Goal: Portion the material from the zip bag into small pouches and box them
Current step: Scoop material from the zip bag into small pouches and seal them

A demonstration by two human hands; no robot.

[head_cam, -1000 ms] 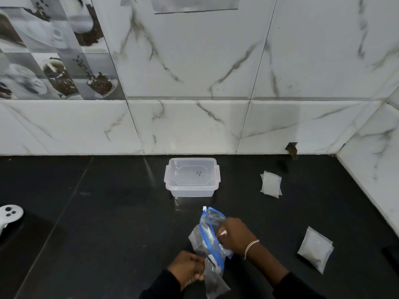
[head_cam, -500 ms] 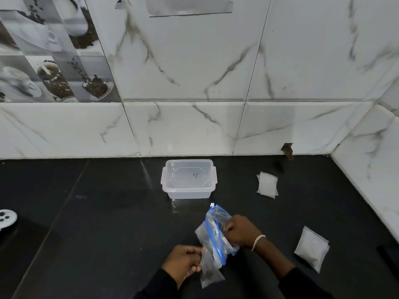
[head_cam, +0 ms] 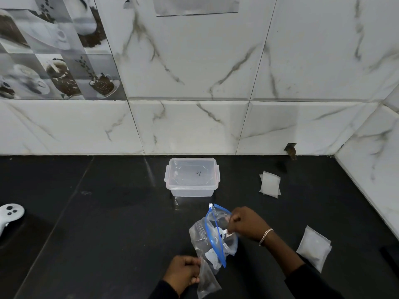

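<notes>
Pinching mouth of zip bag (head_cam: 200, 234) with right hand (head_cam: 248, 223), gripping its bottom with left hand (head_cam: 183, 272), above desk (head_cam: 108, 223).

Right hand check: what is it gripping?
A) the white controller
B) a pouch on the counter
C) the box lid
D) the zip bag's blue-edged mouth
D: the right hand pinches the zip bag at its blue-edged mouth, while the box stands untouched behind it.

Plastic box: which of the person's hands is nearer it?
Right. The right hand is just in front of the box; the left hand is farther back, nearer the person.
</notes>
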